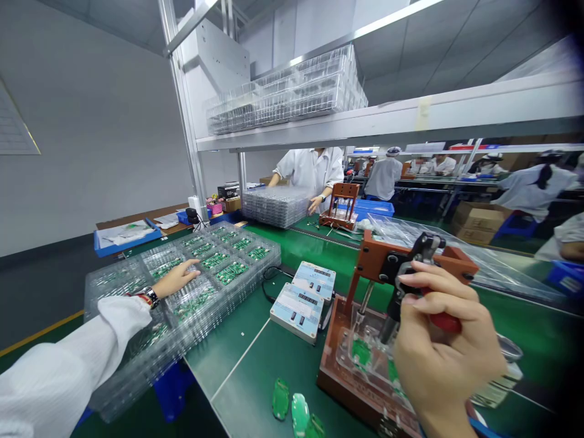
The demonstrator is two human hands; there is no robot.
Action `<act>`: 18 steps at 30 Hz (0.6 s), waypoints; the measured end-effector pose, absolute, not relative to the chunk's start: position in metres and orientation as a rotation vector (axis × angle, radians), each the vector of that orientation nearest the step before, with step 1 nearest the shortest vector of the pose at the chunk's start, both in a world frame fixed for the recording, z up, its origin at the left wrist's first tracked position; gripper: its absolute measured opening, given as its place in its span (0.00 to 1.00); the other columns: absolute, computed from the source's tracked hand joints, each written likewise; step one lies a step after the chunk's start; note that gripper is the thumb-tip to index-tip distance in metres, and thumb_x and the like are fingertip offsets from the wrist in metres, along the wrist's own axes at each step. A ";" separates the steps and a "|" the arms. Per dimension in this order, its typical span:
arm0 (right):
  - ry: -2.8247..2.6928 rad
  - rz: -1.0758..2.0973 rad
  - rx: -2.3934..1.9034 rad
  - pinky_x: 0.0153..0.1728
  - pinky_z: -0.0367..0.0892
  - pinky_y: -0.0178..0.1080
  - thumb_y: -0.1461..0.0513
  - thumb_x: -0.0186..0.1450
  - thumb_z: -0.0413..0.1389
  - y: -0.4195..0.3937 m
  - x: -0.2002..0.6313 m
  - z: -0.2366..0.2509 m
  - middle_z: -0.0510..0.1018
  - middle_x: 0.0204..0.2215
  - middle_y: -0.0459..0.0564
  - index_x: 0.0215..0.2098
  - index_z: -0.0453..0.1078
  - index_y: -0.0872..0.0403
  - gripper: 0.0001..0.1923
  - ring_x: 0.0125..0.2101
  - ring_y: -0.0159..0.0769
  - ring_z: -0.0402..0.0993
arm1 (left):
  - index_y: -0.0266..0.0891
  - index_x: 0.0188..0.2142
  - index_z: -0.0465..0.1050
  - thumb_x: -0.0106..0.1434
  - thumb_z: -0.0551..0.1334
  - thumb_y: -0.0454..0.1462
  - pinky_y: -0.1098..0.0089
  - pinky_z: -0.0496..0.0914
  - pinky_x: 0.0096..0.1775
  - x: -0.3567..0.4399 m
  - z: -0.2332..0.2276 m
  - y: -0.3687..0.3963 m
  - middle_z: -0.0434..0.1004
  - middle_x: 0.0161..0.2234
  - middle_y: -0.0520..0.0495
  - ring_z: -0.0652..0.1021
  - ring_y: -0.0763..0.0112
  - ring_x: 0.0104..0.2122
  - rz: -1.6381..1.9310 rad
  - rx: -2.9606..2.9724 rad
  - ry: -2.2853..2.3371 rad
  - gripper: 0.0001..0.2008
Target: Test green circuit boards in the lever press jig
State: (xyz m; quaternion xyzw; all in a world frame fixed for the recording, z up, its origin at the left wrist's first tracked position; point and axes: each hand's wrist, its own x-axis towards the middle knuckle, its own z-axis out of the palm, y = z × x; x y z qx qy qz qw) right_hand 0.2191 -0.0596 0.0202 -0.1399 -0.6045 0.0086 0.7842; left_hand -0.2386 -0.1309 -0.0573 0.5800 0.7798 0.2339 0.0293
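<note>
My right hand [447, 340] is wrapped around the red handle [444, 321] of a black toggle clamp [422, 246] on a reddish-brown test fixture [335, 359]. Under the clamp, a clear plate holds a green circuit board [361, 351]; my hand partly hides another green piece beside it. On the left, my left hand [177, 278] hovers over or touches a stack of clear plastic trays [214, 325], fingers stretched out and no object visible in them. Small green circuit boards [232, 273] fill many of the tray compartments. Several loose green boards [300, 413] lie at the table's front.
Two counter boxes with displays [298, 310] stand between trays and fixture. Across the bench, a person in white [314, 167] handles another tray stack [276, 205] beside a second fixture [341, 207]. Overhead, a shelf [310, 131] carries more clear trays [292, 91].
</note>
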 end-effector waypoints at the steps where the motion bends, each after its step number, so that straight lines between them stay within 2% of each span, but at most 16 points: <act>1: -1.308 0.018 -0.302 0.46 0.66 0.54 0.75 0.56 0.54 -0.059 0.219 0.020 0.73 0.32 0.51 0.27 0.61 0.54 0.11 0.43 0.46 0.73 | 0.35 0.55 0.64 0.61 0.49 0.54 0.64 0.70 0.36 -0.238 -0.057 -0.130 0.79 0.37 0.42 0.78 0.56 0.33 0.703 1.775 2.425 0.31; 5: -1.312 0.009 -0.317 0.46 0.67 0.55 0.74 0.57 0.54 -0.058 0.219 0.021 0.73 0.32 0.50 0.27 0.61 0.53 0.11 0.43 0.47 0.73 | 0.39 0.54 0.65 0.62 0.47 0.54 0.61 0.68 0.44 -0.239 -0.057 -0.128 0.76 0.46 0.40 0.76 0.52 0.45 0.673 1.740 2.523 0.29; 10: -1.304 0.009 -0.313 0.46 0.67 0.55 0.73 0.56 0.55 -0.059 0.219 0.020 0.73 0.31 0.50 0.27 0.61 0.53 0.10 0.43 0.47 0.73 | 0.36 0.56 0.61 0.64 0.42 0.53 0.59 0.65 0.47 -0.248 -0.047 -0.128 0.78 0.41 0.40 0.76 0.52 0.43 0.773 1.697 2.661 0.31; 14: -1.311 0.018 -0.323 0.46 0.67 0.55 0.73 0.57 0.55 -0.059 0.221 0.020 0.73 0.32 0.50 0.27 0.61 0.53 0.10 0.43 0.46 0.73 | 0.37 0.50 0.67 0.63 0.42 0.53 0.63 0.65 0.48 -0.256 -0.043 -0.129 0.77 0.45 0.40 0.75 0.54 0.46 0.770 1.745 2.611 0.30; 18: -1.306 0.018 -0.318 0.47 0.66 0.55 0.73 0.56 0.55 -0.058 0.220 0.020 0.72 0.32 0.50 0.27 0.61 0.53 0.11 0.43 0.47 0.73 | 0.40 0.44 0.71 0.60 0.46 0.55 0.65 0.67 0.46 -0.254 -0.047 -0.135 0.79 0.43 0.43 0.77 0.55 0.43 0.637 1.813 2.487 0.27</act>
